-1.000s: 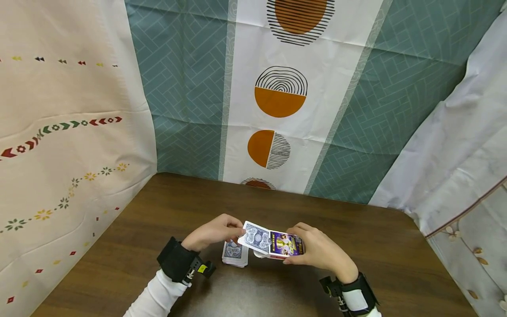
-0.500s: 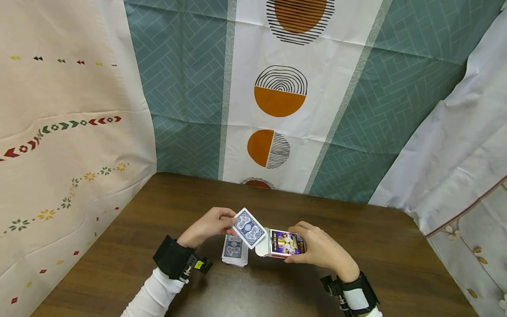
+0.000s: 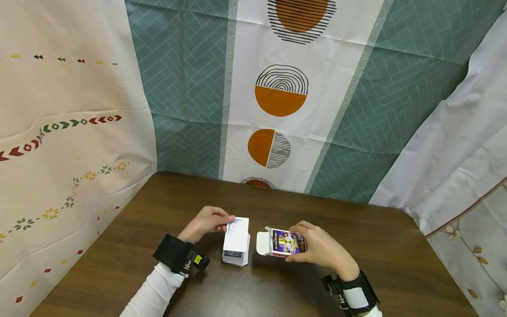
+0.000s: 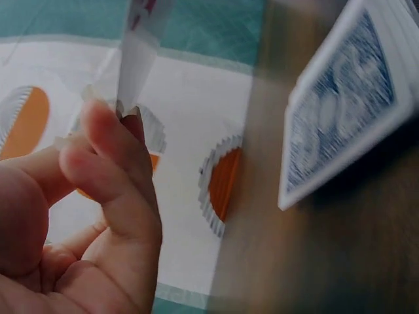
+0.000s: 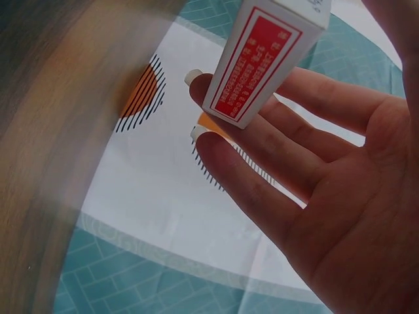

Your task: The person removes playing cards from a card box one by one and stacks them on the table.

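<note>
Pinching the edge of a thin, pale rectangular paper card with the left hand, thumb pressing against bent fingers. Holding it tilted over a squared-up stack of blue-and-white patterned paper cards, covering most of the top one. Not being able to tell about actual contact between card and stack. Showing some red print from the left wrist view, too blurry for reading.

Moving right, seeing a small purple-and-white cardboard box just beside the stack, pointing its open white flap at the cards. Gripping its far end with the right hand, opening only as wide as the box, thumb on the near side, fingertips on the far side.

Guessing at pretty far along, going by the decent pile already out. Leaving this one card unplaced and the flap unclosed. Not seeing inside the box, so not ruling out more cards in there.

Doing all this on a dark brown wood-grain surface, catching some glare near the front. Looking round the room: spotting cream patterned fabric on the left, a teal-and-white hanging with orange circles behind, draped white fabric on the right.
</note>
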Action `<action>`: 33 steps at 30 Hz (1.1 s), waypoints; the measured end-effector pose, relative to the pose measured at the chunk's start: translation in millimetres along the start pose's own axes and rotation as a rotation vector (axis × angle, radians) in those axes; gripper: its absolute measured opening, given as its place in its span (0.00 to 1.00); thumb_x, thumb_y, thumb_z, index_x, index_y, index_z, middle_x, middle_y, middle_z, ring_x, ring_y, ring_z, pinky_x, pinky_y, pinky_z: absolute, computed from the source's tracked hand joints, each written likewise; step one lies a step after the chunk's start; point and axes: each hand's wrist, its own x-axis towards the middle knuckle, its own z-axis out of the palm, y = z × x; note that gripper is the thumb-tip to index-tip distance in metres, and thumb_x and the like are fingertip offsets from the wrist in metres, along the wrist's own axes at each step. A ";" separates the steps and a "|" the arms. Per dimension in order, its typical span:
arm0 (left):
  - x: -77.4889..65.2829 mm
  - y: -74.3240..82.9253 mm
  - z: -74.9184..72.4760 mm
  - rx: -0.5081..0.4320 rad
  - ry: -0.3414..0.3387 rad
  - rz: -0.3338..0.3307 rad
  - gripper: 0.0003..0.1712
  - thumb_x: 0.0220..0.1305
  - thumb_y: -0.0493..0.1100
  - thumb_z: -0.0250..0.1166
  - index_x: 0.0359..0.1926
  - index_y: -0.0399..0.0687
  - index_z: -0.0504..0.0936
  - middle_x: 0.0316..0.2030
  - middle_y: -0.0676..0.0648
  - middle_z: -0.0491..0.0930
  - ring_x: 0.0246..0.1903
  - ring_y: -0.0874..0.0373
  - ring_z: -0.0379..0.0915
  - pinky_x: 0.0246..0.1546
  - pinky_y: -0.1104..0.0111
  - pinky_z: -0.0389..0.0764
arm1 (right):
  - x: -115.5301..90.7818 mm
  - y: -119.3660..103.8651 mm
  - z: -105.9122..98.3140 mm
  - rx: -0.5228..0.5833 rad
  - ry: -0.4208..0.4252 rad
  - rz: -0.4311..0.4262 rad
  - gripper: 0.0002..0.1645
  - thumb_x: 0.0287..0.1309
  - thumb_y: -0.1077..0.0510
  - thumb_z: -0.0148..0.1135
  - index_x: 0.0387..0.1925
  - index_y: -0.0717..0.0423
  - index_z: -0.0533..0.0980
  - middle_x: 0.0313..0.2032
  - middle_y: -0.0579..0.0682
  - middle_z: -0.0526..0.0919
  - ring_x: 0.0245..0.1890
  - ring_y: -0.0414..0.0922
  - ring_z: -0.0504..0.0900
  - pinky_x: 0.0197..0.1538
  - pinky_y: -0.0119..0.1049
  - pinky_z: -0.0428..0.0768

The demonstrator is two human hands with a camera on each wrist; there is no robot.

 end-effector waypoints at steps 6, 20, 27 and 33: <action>5.0 -11.8 2.9 0.035 0.047 -0.023 0.10 0.61 0.40 0.67 0.35 0.34 0.84 0.17 0.51 0.77 0.19 0.62 0.73 0.24 0.73 0.70 | 0.3 1.7 1.3 0.003 -0.009 0.006 0.37 0.38 0.41 0.78 0.48 0.56 0.78 0.43 0.45 0.79 0.35 0.36 0.75 0.37 0.27 0.75; 7.5 -23.2 16.9 0.099 0.140 -0.024 0.07 0.59 0.34 0.66 0.33 0.31 0.84 0.17 0.49 0.77 0.13 0.65 0.72 0.18 0.76 0.64 | 1.5 4.1 4.1 0.000 -0.026 0.014 0.38 0.38 0.40 0.78 0.48 0.56 0.78 0.43 0.46 0.79 0.35 0.36 0.75 0.37 0.28 0.76; 7.8 -29.4 18.6 0.207 0.215 -0.012 0.06 0.55 0.37 0.68 0.30 0.36 0.85 0.19 0.50 0.76 0.15 0.62 0.67 0.20 0.73 0.68 | 1.8 3.2 4.0 0.003 -0.030 0.010 0.37 0.38 0.39 0.78 0.48 0.56 0.78 0.43 0.46 0.79 0.36 0.36 0.75 0.38 0.28 0.76; 8.1 -31.7 17.8 0.233 0.225 -0.010 0.06 0.56 0.37 0.69 0.28 0.37 0.85 0.18 0.49 0.77 0.16 0.62 0.67 0.20 0.72 0.67 | 2.0 4.0 5.0 0.004 -0.033 0.015 0.38 0.38 0.39 0.78 0.49 0.56 0.78 0.43 0.46 0.79 0.35 0.36 0.75 0.37 0.28 0.75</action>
